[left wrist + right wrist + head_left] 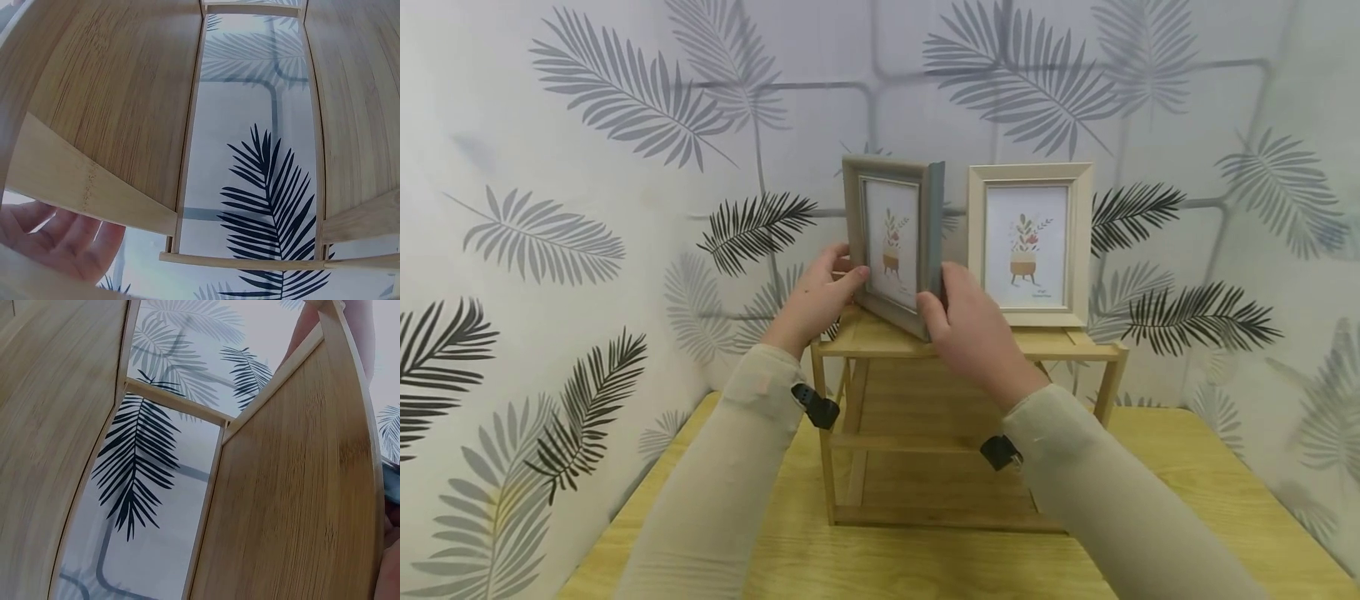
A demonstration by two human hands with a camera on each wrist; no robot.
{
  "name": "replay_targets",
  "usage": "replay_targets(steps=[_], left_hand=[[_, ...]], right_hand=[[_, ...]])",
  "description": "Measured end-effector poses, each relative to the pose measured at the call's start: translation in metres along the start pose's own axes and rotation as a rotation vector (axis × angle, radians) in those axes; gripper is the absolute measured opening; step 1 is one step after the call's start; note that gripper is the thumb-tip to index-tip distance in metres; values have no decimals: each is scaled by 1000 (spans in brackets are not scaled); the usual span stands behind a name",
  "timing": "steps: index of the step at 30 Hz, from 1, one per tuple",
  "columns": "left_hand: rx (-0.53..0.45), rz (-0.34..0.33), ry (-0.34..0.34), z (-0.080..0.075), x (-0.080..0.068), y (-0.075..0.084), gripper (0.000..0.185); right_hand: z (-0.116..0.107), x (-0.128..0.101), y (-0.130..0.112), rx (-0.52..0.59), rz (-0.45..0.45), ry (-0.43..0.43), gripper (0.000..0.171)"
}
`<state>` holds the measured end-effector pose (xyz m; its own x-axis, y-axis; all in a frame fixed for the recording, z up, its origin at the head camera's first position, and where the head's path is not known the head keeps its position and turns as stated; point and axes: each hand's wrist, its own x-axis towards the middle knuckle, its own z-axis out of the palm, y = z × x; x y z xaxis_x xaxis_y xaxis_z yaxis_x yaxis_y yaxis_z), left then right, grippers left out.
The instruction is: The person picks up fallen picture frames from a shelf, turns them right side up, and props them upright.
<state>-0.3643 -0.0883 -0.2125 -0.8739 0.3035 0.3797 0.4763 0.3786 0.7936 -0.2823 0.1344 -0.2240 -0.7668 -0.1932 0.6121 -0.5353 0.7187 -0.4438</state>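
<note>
Mid-placement, I judge: the left hand point(816, 300) and right hand point(966, 329) grip the grey frame point(891, 242), angled on the bamboo shelf point(880, 342) top (cream frame point(1030, 242) at three o'clock). Next, squaring it demands gentle rotation.

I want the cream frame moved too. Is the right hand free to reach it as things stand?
Probably not yet: the right hand grips the grey frame. The cream frame stands just beside it, nothing between.
</note>
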Motion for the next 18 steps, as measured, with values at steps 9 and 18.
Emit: replay_targets(steps=[9, 18], left_hand=[[90, -6, 40, -2, -3, 5, 66], [195, -24, 44, -4, -7, 9, 60]], right_hand=[[-3, -1, 4, -32, 22, 52, 48], [-7, -2, 10, -57, -8, 169, 59]])
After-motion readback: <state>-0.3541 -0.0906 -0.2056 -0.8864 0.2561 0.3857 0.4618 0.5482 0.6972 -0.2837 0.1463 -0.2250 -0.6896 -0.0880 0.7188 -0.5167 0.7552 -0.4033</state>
